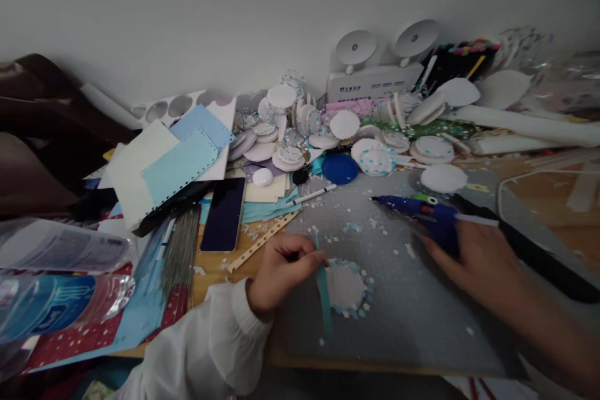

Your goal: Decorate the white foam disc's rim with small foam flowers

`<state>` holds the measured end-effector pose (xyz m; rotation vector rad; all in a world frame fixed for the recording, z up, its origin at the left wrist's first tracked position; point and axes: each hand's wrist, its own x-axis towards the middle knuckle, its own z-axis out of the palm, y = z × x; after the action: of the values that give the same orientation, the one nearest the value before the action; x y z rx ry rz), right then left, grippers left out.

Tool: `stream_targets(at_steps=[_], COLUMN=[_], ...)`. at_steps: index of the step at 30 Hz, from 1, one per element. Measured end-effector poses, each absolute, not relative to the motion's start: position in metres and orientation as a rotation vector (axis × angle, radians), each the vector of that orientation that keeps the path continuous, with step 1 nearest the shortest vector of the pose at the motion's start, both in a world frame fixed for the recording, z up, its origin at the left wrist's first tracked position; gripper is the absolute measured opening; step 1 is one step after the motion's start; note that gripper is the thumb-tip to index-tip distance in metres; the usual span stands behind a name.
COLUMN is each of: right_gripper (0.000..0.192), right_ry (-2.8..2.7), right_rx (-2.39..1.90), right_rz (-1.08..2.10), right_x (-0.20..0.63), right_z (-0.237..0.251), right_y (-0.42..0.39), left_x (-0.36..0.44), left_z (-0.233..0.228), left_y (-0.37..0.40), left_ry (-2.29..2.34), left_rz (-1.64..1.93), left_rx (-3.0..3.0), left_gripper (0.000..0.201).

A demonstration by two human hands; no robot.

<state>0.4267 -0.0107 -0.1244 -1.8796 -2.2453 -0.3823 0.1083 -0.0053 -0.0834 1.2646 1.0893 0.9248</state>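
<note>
Nearest the camera, the left hand (281, 269), in a white sleeve (206, 350), rested on the grey mat (412, 312) with its fingers curled together, thumb and forefinger pinching the top of a thin teal paper strip (323, 294) that ran down toward the table edge. Just right of the strip, touching or nearly touching it, lay a white foam disc (345, 286) ringed with small blue and white bits. The right hand (478, 259) lay a little farther out on the mat, fingers wrapped around the grip of a blue glue gun (422, 209), its nozzle pointing left and well apart from the disc; whether a finger sat on the trigger could not be told. By the look of it, the step in hand was readying the strip for fixing to the disc, and the next move would call for bringing the nozzle down close to the strip or the disc's rim while the pinch kept the strip steady. Beyond, a dark phone (225, 212) lay left of the mat, a blue lid (340, 169) farther back, and a heap of finished white discs (300, 131) piled against the wall.
</note>
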Motion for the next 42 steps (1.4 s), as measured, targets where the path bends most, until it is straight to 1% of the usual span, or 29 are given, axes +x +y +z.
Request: stream_targets(at_steps=[2, 4, 6, 10, 12, 13, 16, 19, 21, 25, 27, 30, 33, 36, 42], right_gripper=[0.048, 0.049, 0.046, 0.029, 0.03, 0.031, 0.024, 0.029, 0.03, 0.024, 0.019, 0.014, 0.009, 0.007, 0.01], right_ry=[-2.302, -2.329, -2.351, -2.342, -2.372, -2.375, -2.375, -2.372, -2.378, -2.17, -1.969, -1.716, -1.6, -1.552, -1.451], right_rx=[-1.929, -1.868, -1.684, -1.249, -0.989, -0.872, -0.625, -0.507, -0.482, -0.609, -0.766, -0.943, -1.003, -1.015, -1.057], right_rz=[-0.545, -0.617, -0.517, -0.304, -0.25, -0.26, -0.289, -0.311, -0.274, -0.032, 0.062, 0.248, 0.5, 0.718, 1.008], right_x=[0.427, 0.423, 0.411, 0.371, 0.35, 0.341, 0.323, 0.32, 0.324, 0.332, 0.333, 0.331, 0.328, 0.328, 0.328], right_z=[-0.114, -0.096, -0.076, -0.047, -0.043, -0.043, -0.045, -0.044, -0.042, -0.05, -0.06, -0.074, -0.082, -0.084, -0.083], right_y=[-0.025, -0.039, -0.049, -0.055, -0.052, -0.049, -0.039, -0.029, -0.024, -0.012, -0.006, 0.001, 0.003, 0.002, -0.004], left_x=[0.11, 0.113, 0.116, 0.126, 0.132, 0.135, 0.143, 0.148, 0.148, 0.141, 0.134, 0.121, 0.113, 0.112, 0.113], left_z=[-0.076, -0.068, -0.06, -0.047, -0.042, -0.041, -0.039, -0.039, -0.041, -0.05, -0.056, -0.068, -0.079, -0.086, -0.09], left_y=[-0.009, -0.014, -0.018, -0.025, -0.028, -0.029, -0.029, -0.026, -0.025, -0.022, -0.023, -0.025, -0.026, -0.023, -0.01], left_ry=[1.132, 1.144, 1.142, 1.125, 1.11, 1.104, 1.117, 1.152, 1.161, 1.185, 1.203, 1.178, 1.153, 1.12, 1.01], left_rz=[0.98, 1.03, 1.068, 1.044, 1.015, 1.006, 0.996, 0.978, 0.943, 0.928, 0.939, 0.846, 0.722, 0.687, 0.731], left_rx=[1.209, 1.162, 1.127, 1.077, 1.068, 1.065, 1.067, 1.087, 1.112, 1.34, 1.593, 1.904, 1.957, 1.951, 1.916], left_gripper=[0.028, 0.026, 0.024, 0.022, 0.024, 0.026, 0.032, 0.035, 0.038, 0.037, 0.031, 0.014, 0.007, 0.002, 0.01])
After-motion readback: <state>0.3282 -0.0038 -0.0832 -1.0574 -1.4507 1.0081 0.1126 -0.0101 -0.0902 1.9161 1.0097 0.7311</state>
